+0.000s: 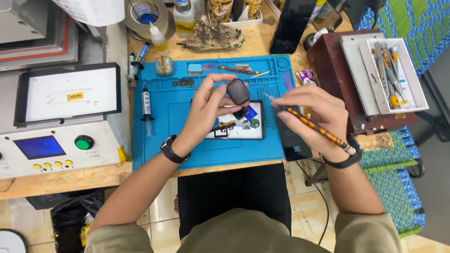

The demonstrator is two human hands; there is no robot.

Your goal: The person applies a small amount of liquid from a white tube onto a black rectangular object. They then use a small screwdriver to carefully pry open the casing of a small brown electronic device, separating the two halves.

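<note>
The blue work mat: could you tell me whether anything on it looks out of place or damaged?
Nothing looks spilled or broken. An opened device lies on the blue mat with its insides exposed; the left hand holds a small dark watch case.

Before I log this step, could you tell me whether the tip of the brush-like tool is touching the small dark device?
Apart. The head view shows the tool in the right hand, its tip short of the small dark device held by the left hand, blue mat visible between.
</note>
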